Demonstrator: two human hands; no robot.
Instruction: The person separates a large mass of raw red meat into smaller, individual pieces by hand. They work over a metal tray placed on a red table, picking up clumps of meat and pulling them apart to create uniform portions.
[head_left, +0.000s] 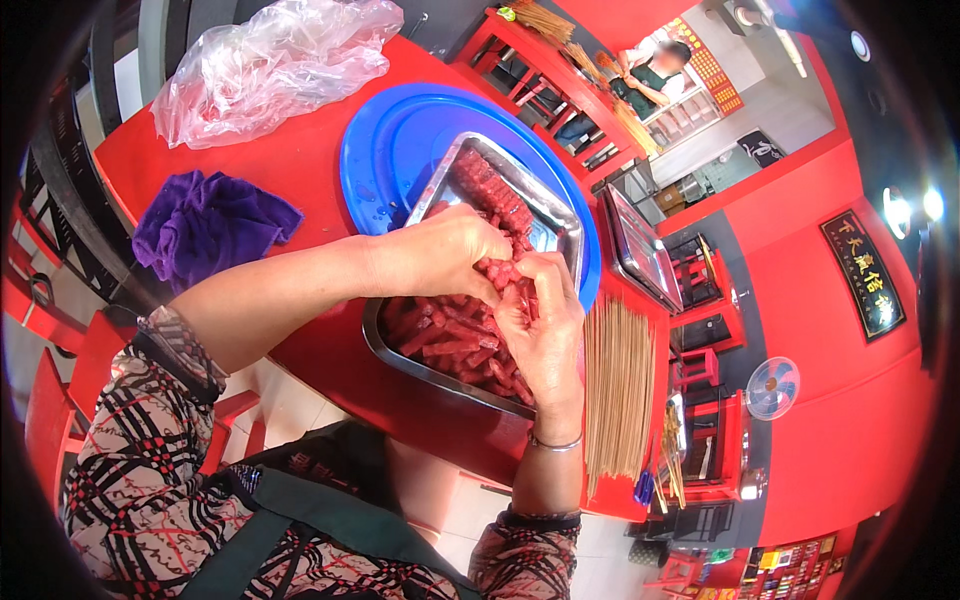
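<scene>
Both hands meet over a rectangular stainless-steel tray (442, 375). Fingers of my left hand (454, 244) close around a clump of red meat pieces (499, 271). My right hand (544, 322) pinches the same clump from the other side, its fingers bent. A skewer inside the clump cannot be made out. Loose strips of raw red meat (461, 341) fill the near part of the tray. At its far end lie neat rows of meat (491, 187), pressed side by side. Beneath the far part of the tray is a round blue plastic lid or basin (382, 157).
Bamboo skewers (619, 397) lie in a wide bundle right of the tray on the red table (412, 405). A purple cloth (214, 225) and a crumpled clear plastic bag (281, 75) lie to the left. Metal trays (641, 247) stand beyond. A person (652, 79) sits at another table.
</scene>
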